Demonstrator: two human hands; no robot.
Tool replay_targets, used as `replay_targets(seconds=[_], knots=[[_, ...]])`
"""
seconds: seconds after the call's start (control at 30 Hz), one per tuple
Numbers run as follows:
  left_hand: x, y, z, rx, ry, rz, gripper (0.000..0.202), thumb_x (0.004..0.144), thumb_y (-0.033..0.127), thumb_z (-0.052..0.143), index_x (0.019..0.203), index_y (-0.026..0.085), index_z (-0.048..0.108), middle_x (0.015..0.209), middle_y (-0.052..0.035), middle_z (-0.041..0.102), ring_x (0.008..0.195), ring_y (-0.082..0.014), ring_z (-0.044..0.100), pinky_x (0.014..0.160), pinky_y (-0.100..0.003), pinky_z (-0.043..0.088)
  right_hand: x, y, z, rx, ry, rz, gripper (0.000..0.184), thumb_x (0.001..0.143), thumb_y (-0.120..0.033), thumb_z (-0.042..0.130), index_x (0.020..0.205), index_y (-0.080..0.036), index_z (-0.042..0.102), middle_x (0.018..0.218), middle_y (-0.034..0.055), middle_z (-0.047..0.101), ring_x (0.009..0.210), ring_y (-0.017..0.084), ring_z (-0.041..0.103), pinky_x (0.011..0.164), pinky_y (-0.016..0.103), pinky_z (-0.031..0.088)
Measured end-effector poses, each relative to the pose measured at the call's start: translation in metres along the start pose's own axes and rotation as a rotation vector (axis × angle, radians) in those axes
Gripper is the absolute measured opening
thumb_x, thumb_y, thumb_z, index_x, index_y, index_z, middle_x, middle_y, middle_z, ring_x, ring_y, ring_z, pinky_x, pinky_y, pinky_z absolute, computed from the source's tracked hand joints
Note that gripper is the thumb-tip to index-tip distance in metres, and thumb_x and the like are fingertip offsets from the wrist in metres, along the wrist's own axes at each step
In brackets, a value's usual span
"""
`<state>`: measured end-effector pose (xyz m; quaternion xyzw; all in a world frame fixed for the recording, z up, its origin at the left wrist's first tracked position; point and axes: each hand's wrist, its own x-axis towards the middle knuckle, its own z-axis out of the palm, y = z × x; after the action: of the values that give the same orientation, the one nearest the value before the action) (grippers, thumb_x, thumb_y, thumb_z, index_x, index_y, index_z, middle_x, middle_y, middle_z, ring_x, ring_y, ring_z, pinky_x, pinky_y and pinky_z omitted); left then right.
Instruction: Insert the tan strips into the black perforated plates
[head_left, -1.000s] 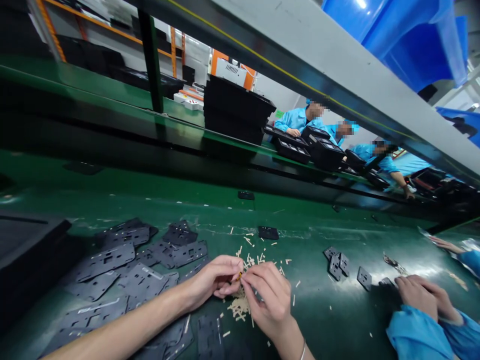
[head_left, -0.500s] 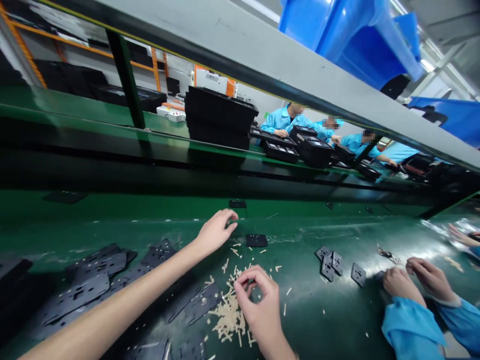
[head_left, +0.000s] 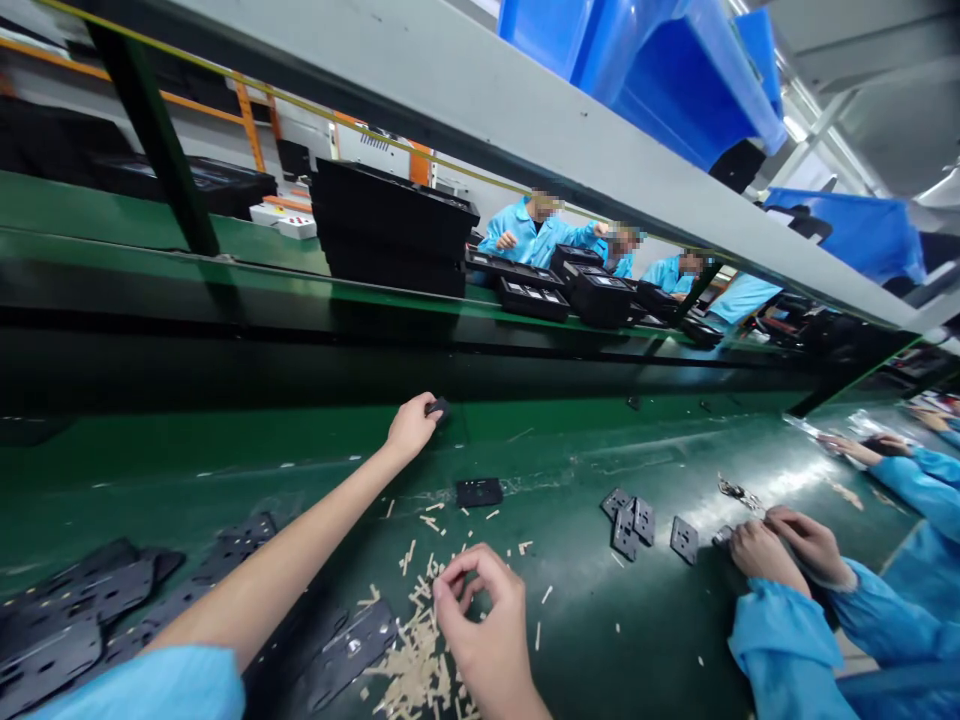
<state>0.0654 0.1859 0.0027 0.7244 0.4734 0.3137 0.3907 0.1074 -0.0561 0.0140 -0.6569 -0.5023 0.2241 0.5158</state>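
My left hand (head_left: pixel 411 428) is stretched out to the far side of the green bench, its fingers closed on a small black plate (head_left: pixel 439 407). A second black plate (head_left: pixel 479 492) lies flat, nearer to me and a little to the right. Above a heap of short beige strips (head_left: pixel 415 668), my right hand (head_left: pixel 487 620) is curled, thumb and forefinger pinched together. Whatever may be between those fingertips is too small to make out. Left of the heap lies a larger dark plate with holes (head_left: pixel 354 645).
More dark plates (head_left: pixel 112 590) are piled at the left. To the right, a co-worker's hands (head_left: pixel 780 550) are busy beside several small black plates (head_left: pixel 630 522). A grey shelf beam (head_left: pixel 450 90) crosses above the bench, and black trays (head_left: pixel 394 230) are stacked behind it.
My left hand has reached farther away and closed on the small black plate on the far side. The right hand keeps its pinch above the strips. My view has turned rightward.
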Motion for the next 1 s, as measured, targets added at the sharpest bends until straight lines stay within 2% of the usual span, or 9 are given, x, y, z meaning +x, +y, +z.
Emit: replay_targets(seconds=[0.1, 0.2, 0.23, 0.33, 0.4, 0.57, 0.83, 1.0], knots=[[-0.047, 0.011, -0.014, -0.180, -0.065, 0.013, 0.015, 0.076, 0.030, 0.050, 0.078, 0.016, 0.048, 0.080, -0.0055, 0.062, 0.077, -0.0206, 0.059, 0.064, -0.027, 0.044, 0.004, 0.004, -0.002, 0.126, 0.038, 0.084, 0.003, 0.071, -0.017, 0.056, 0.068, -0.016, 0.057, 0.065, 0.0007, 0.058, 0.057, 0.011, 0.052, 0.051, 0.021, 0.041], [-0.110, 0.023, -0.026, -0.380, -0.171, -0.002, 0.025, 0.075, 0.039, 0.053, 0.082, 0.015, 0.048, 0.077, -0.0041, 0.062, 0.067, -0.0172, 0.059, 0.056, -0.024, 0.044, 0.007, 0.006, -0.005, 0.320, 0.136, 0.153, 0.011, 0.073, -0.027, 0.060, 0.071, -0.016, 0.057, 0.068, 0.0013, 0.058, 0.058, 0.011, 0.052, 0.049, 0.020, 0.041], [-0.131, 0.026, -0.030, -0.519, -0.222, -0.031, 0.026, 0.073, 0.038, 0.058, 0.080, 0.015, 0.048, 0.076, -0.0035, 0.062, 0.066, -0.0163, 0.058, 0.057, -0.024, 0.044, 0.008, 0.006, -0.006, 0.388, 0.159, 0.178, 0.014, 0.073, -0.030, 0.061, 0.072, -0.016, 0.057, 0.070, 0.0019, 0.059, 0.058, 0.011, 0.052, 0.048, 0.019, 0.040], [-0.180, 0.032, -0.041, -0.755, -0.287, -0.105, 0.025, 0.068, 0.032, 0.066, 0.074, 0.016, 0.047, 0.073, -0.0001, 0.060, 0.067, -0.0134, 0.056, 0.064, -0.024, 0.044, 0.008, 0.000, -0.008, 0.532, 0.117, 0.252, 0.020, 0.072, -0.034, 0.064, 0.072, -0.016, 0.056, 0.074, 0.0045, 0.061, 0.061, 0.012, 0.055, 0.045, 0.019, 0.039], [-0.199, 0.035, -0.045, -0.787, -0.282, -0.128, 0.025, 0.067, 0.030, 0.067, 0.072, 0.017, 0.046, 0.070, 0.0019, 0.059, 0.065, -0.0120, 0.054, 0.064, -0.023, 0.043, 0.006, -0.005, -0.008, 0.559, 0.048, 0.279, 0.020, 0.071, -0.033, 0.065, 0.071, -0.016, 0.055, 0.074, 0.0051, 0.062, 0.064, 0.013, 0.057, 0.045, 0.019, 0.039], [-0.217, 0.037, -0.045, -0.792, -0.229, -0.130, 0.027, 0.067, 0.029, 0.067, 0.072, 0.018, 0.044, 0.068, 0.0020, 0.057, 0.065, -0.0122, 0.053, 0.061, -0.022, 0.041, -0.004, -0.011, -0.003, 0.529, -0.049, 0.247, 0.018, 0.072, -0.030, 0.066, 0.070, -0.016, 0.054, 0.065, 0.0020, 0.062, 0.056, 0.011, 0.057, 0.042, 0.017, 0.037], [-0.227, 0.036, -0.039, -0.708, -0.162, -0.135, 0.028, 0.067, 0.033, 0.065, 0.072, 0.018, 0.042, 0.067, 0.0028, 0.046, 0.060, -0.0112, 0.045, 0.051, -0.019, 0.036, -0.012, -0.010, 0.000, 0.326, -0.002, 0.136, 0.014, 0.073, -0.029, 0.063, 0.071, -0.017, 0.055, 0.065, 0.0014, 0.061, 0.056, 0.012, 0.059, 0.045, 0.020, 0.041], [-0.228, 0.033, -0.040, -0.671, -0.170, -0.126, 0.024, 0.068, 0.029, 0.062, 0.072, 0.018, 0.041, 0.068, 0.0026, 0.045, 0.062, -0.0111, 0.044, 0.051, -0.019, 0.034, -0.013, -0.015, 0.001, 0.223, 0.005, 0.113, 0.011, 0.073, -0.026, 0.061, 0.070, -0.017, 0.055, 0.066, 0.0010, 0.059, 0.059, 0.012, 0.057, 0.049, 0.021, 0.043]])
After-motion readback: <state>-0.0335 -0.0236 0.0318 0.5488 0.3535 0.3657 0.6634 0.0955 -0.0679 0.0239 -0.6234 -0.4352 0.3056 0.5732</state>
